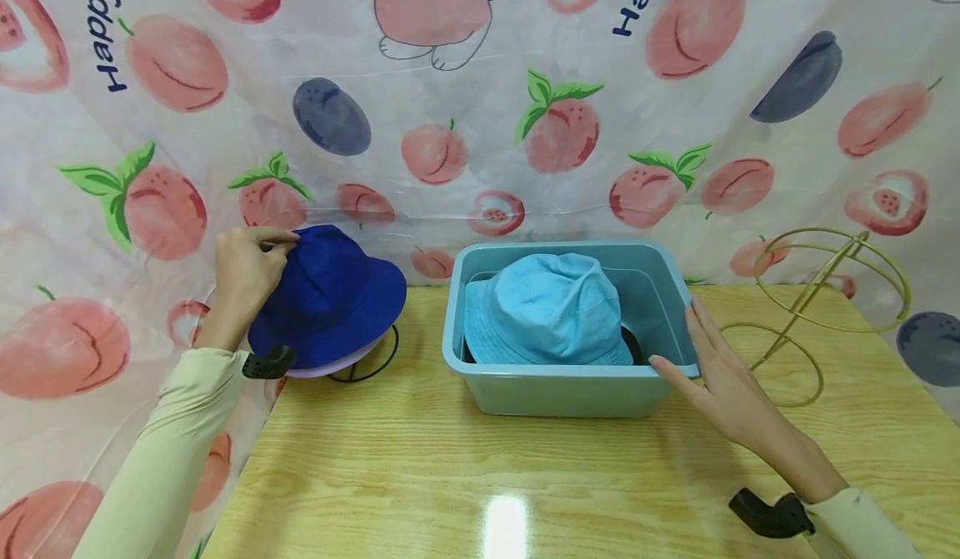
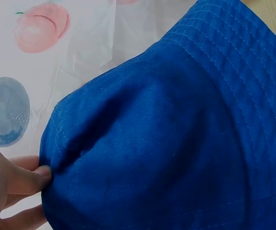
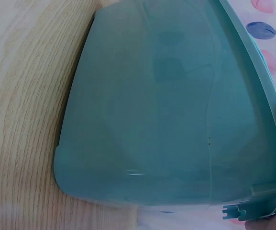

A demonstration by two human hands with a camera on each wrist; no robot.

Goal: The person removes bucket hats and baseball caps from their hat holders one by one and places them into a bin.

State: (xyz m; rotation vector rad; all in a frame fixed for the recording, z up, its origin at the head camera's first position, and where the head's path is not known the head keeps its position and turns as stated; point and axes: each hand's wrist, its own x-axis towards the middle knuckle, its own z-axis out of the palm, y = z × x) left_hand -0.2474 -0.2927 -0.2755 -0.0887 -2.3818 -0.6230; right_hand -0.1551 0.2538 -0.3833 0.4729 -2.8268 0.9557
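A dark blue bucket hat (image 1: 330,292) sits at the left end of the table, crown up, above the edge of a lilac thing (image 1: 337,365). My left hand (image 1: 251,272) pinches the top of its crown between thumb and fingers; the left wrist view shows the fabric (image 2: 142,139) creased there. Inside the blue-green plastic bin (image 1: 562,392) lies a light blue bucket hat (image 1: 551,309), partly over something dark. My right hand (image 1: 723,376) touches the bin's right rim at the near corner, its fingers fairly straight. The right wrist view shows mostly the bin's outer wall (image 3: 166,110).
To the right of the bin stands a gold wire stand (image 1: 787,338) with round loops. A black wire loop (image 1: 386,359) shows beneath the blue hat. The wooden table (image 1: 450,476) meets a fruit-printed cloth (image 1: 465,101) hanging behind and at the left.
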